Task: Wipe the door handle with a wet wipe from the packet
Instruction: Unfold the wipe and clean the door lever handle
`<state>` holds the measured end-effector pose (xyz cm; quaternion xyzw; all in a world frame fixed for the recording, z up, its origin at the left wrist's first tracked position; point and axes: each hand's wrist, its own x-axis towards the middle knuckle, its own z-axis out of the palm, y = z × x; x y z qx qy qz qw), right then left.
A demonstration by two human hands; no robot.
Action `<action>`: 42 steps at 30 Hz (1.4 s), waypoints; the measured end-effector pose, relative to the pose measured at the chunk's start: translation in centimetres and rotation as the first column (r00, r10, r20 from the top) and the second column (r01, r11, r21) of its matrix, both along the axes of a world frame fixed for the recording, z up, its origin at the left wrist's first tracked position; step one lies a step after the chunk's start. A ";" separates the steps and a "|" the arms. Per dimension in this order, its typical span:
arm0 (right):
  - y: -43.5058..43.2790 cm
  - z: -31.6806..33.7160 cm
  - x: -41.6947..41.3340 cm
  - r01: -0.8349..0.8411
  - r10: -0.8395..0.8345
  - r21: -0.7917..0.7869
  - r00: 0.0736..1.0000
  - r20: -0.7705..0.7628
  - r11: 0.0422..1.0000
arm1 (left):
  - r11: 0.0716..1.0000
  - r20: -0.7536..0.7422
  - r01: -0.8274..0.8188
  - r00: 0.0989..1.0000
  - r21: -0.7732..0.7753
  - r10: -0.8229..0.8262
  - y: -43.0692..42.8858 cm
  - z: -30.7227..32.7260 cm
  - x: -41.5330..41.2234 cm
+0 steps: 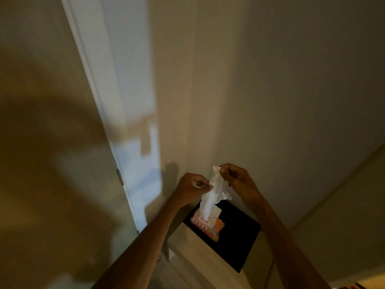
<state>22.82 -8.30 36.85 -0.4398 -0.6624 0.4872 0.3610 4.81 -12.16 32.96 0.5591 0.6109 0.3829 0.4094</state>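
A white wet wipe (214,191) stretches up out of the orange patterned packet (208,225), whose white lid flap stands open. My right hand (237,177) pinches the wipe's top corner. My left hand (192,185) pinches its left edge a little lower. The wipe's lower end is still inside the packet's opening. The packet lies on a black surface (235,236) below my hands. The door (41,142) fills the left of the view, its edge carrying a metal latch plate (119,177). No door handle is in view.
A pale wall (270,101) rises behind my hands. The black surface sits on a light wooden cabinet (198,259) against that wall. A white door frame (116,90) runs diagonally between door and wall. Room light is dim.
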 end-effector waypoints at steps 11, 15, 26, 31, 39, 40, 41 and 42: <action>-7.5 0.5 -11.0 -0.188 0.185 -0.313 0.982 -0.039 0.931 | 0.964 0.059 -0.265 0.962 -0.026 0.266 -12.6 5.4 -10.0; -11.2 0.9 -16.4 -0.389 0.396 -0.320 0.917 -0.048 0.864 | 0.912 0.001 -0.411 0.912 0.007 0.411 -18.8 6.5 -15.6; -26.1 2.5 -33.0 -0.649 0.656 -0.180 0.754 -0.026 0.739 | 0.762 0.169 -0.648 0.750 -0.005 0.639 -39.5 8.0 -28.1; -33.6 3.5 -40.3 -0.702 0.688 -0.165 0.712 -0.139 0.693 | 0.644 0.257 -0.765 0.620 -0.015 0.742 -49.7 8.3 -33.1; -44.0 4.1 -46.2 -0.700 0.677 -0.216 0.713 -0.181 0.680 | 0.527 0.227 -0.850 0.518 0.026 0.825 -59.1 7.8 -37.0; -44.7 4.0 -46.4 -0.718 0.692 -0.238 0.695 -0.196 0.654 | 0.509 0.233 -0.860 0.501 0.027 0.834 -59.6 7.7 -37.2; -45.1 3.9 -46.5 -0.744 0.716 -0.262 0.666 -0.212 0.615 | 0.496 0.245 -0.868 0.486 0.023 0.839 -60.0 7.4 -37.4; -45.4 3.6 -46.5 -0.770 0.735 -0.292 0.634 -0.240 0.568 | 0.486 0.260 -0.874 0.474 0.020 0.841 -60.4 7.2 -37.5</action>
